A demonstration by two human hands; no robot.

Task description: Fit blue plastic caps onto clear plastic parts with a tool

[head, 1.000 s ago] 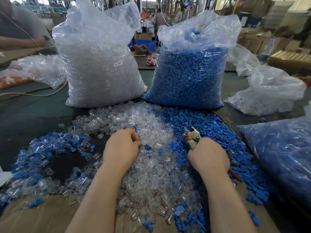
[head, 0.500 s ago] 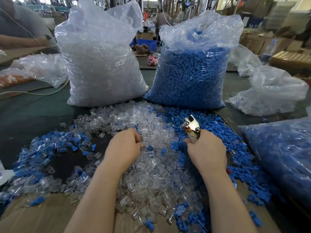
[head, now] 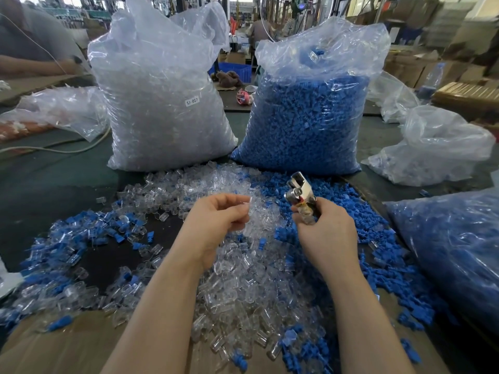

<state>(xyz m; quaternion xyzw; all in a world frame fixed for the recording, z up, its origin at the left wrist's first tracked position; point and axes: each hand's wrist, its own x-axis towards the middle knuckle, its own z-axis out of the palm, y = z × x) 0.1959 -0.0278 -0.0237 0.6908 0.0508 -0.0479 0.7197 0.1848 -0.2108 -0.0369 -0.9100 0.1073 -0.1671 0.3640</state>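
My left hand point(head: 216, 222) is raised above the heap of clear plastic parts point(head: 243, 282) and pinches one clear part point(head: 249, 209) between thumb and fingers. My right hand point(head: 326, 233) grips a metal plier-like tool point(head: 298, 191), its shiny head pointing up and away from me. Loose blue caps point(head: 337, 203) lie in a spread to the right of the clear heap. Fitted pieces, clear with blue caps point(head: 81, 238), lie in a curved band on the left.
Behind the heaps stand a tall bag of clear parts point(head: 162, 103) and a tall bag of blue caps point(head: 310, 117). Another bag of blue pieces point(head: 453, 252) lies at the right. Crumpled plastic bags point(head: 432, 149) sit at the back. Another person's arm point(head: 32, 66) rests far left.
Both hands have lifted off the heaps. My left hand came up holding a clear part, and my right hand raised the tool so its head stands higher.
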